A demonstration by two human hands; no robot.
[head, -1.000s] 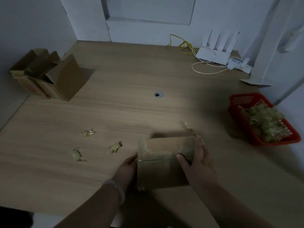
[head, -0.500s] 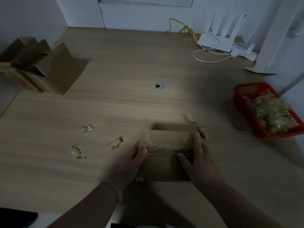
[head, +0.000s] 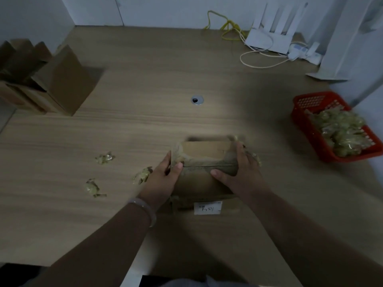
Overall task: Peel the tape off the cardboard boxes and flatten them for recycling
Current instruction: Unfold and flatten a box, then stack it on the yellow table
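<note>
Gripping the cardboard box [head: 204, 177] at lower centre, left hand [head: 163, 179] and right hand [head: 238, 172] seemingly start flattening it; next, press its walls down together.

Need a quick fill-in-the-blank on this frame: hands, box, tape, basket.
1. The right hand and the ____ hand, wearing a pale bracelet, grip the small brown cardboard box.
2. The ____ plastic mesh basket holds crumpled yellowish tape.
3. ____ loose tape wads lie on the wooden table to the left of the left hand.
Missing words: left; red; three.
</note>
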